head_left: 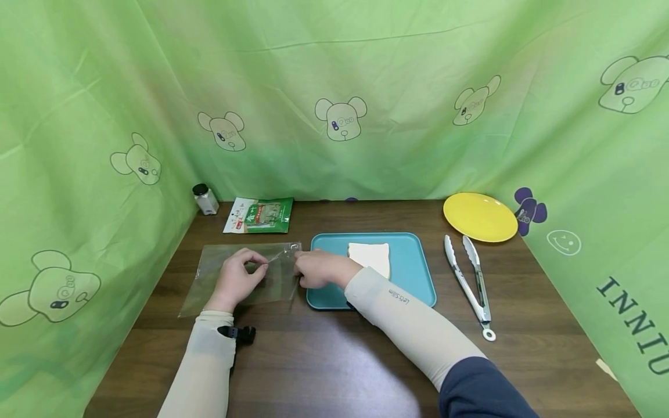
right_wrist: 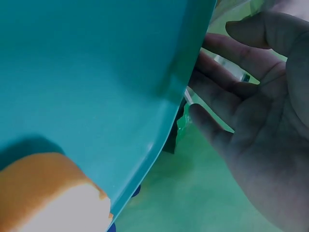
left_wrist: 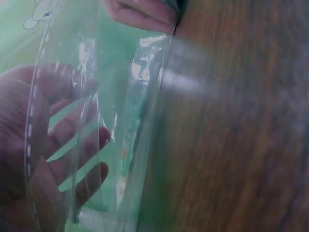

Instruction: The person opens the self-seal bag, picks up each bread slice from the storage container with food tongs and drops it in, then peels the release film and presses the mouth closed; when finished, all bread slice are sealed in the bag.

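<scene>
A clear plastic bag (head_left: pixel 277 284) lies on the table left of a blue tray (head_left: pixel 425 284). My left hand (head_left: pixel 237 278) is over the bag, its thumb and forefinger pinching a raised bit of the film. In the left wrist view, that hand (left_wrist: pixel 58 130) shows through the transparent plastic, other fingers spread. My right hand (head_left: pixel 321 268) reaches across the tray to the bag's right edge. In the right wrist view, its fingers (right_wrist: pixel 236 53) are loosely extended, with the thumb apart; the tray's rim partly hides their tips. A white bread slice (head_left: pixel 371 255) with brown crust rests on the tray.
At the back left stand a black-lidded jar (head_left: pixel 206 200) and a green-and-white packet (head_left: pixel 259 215), lying flat. Metal tongs (head_left: pixel 474 287) lie spread right of the tray, below a yellow plate (head_left: pixel 479 217). A green printed curtain (head_left: pixel 340 168) surrounds the table's back and sides.
</scene>
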A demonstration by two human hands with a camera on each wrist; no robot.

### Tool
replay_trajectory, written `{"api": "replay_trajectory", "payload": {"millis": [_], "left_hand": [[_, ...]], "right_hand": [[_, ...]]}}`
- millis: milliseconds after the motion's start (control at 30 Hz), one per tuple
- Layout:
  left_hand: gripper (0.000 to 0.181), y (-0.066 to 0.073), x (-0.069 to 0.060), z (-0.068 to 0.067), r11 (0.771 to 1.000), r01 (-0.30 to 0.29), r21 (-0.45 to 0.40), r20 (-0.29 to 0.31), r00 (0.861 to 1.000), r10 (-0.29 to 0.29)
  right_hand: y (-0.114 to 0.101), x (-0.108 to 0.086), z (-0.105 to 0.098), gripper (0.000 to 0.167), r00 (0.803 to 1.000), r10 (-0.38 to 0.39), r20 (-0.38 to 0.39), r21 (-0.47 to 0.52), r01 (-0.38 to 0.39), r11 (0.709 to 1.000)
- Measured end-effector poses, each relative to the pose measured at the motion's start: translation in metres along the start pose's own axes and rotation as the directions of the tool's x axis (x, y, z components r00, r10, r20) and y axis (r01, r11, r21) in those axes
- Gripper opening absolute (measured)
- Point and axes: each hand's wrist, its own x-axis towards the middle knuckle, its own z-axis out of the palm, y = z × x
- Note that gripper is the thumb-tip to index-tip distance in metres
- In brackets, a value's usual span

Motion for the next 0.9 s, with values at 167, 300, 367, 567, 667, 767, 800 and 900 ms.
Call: {"api": "replay_trajectory", "payload": {"millis": [167,300,367,567,667,767,800,900], "left_hand": [[0.009,-0.0010,0.0004,-0.0002,0.997,-0.009,-0.072,-0.031,0.999,0.006],[0.010,-0.0019,0.0004,-0.0002,0.995,-0.015,-0.102,-0.058,0.998,0.009],[0.011,-0.0025,0.0004,-0.0002,0.993,-0.014,-0.116,-0.064,0.998,0.006],[0.006,-0.0032,0.0001,-0.0009,0.987,-0.013,-0.160,-0.060,0.998,0.003],[0.006,-0.0021,0.0001,-0.0013,0.986,-0.010,-0.165,-0.062,0.998,0.000],[0.010,-0.0010,-0.0005,-0.0014,0.988,0.000,-0.157,-0.072,0.997,-0.012],[0.010,-0.0007,-0.0007,-0.0016,0.988,0.004,-0.153,-0.074,0.997,-0.016],[0.014,-0.0005,-0.0009,-0.0022,0.989,0.006,-0.150,-0.086,0.996,-0.019]], "right_hand": [[-0.0009,-0.0002,0.0000,0.029,1.000,0.012,-0.015,0.021,-0.012,1.000],[-0.0006,-0.0007,0.0007,0.019,1.000,-0.011,-0.017,0.003,0.011,1.000],[-0.0004,-0.0005,0.0012,0.014,0.999,-0.023,-0.025,-0.011,0.023,1.000],[-0.0009,0.0003,0.0021,0.014,0.999,-0.026,-0.031,-0.035,0.025,0.999],[-0.0018,-0.0001,0.0014,0.026,1.000,-0.008,-0.017,-0.024,0.008,1.000],[-0.0023,-0.0008,0.0006,0.037,1.000,0.013,-0.001,0.004,-0.013,1.000],[-0.0024,-0.0010,0.0005,0.037,1.000,0.016,0.002,0.010,-0.016,1.000],[-0.0024,-0.0013,0.0006,0.036,1.000,0.016,0.002,0.014,-0.016,1.000]]}}
